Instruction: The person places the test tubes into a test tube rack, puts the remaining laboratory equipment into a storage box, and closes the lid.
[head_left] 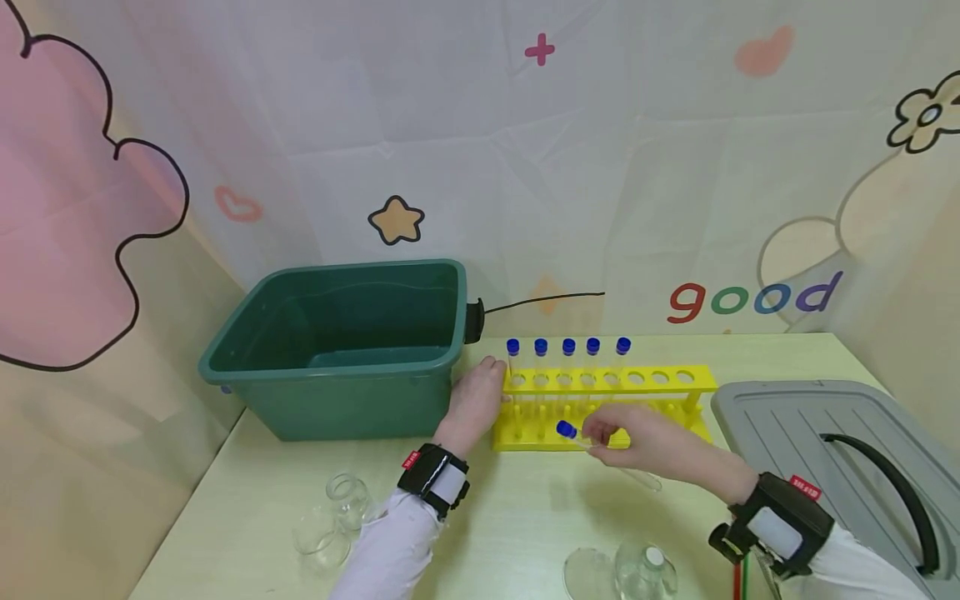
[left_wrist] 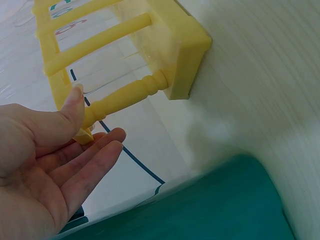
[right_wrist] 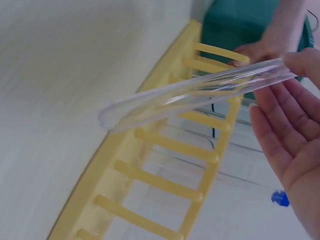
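Observation:
A yellow test tube rack point(head_left: 600, 387) stands on the table, with several blue-capped test tubes point(head_left: 568, 347) upright in its left holes. At its left end my left hand point(head_left: 474, 404) holds the edge of the top plate; in the left wrist view the thumb point(left_wrist: 75, 107) lies over the end and the fingers stretch below. My right hand point(head_left: 637, 437) pinches another test tube point(right_wrist: 175, 97) between thumb and fingers, in front of the rack. That tube is tilted, its blue cap point(head_left: 567, 429) pointing up and left. It looks clear, with no contents I can make out.
Left of the rack stands a deep green bin point(head_left: 330, 379). A grey lid point(head_left: 795, 417) with a black handle lies at the right. Clear glassware point(head_left: 348, 500) sits front left, and a glass bottle point(head_left: 647, 575) beside a clear round dish point(head_left: 588, 575) at the front edge.

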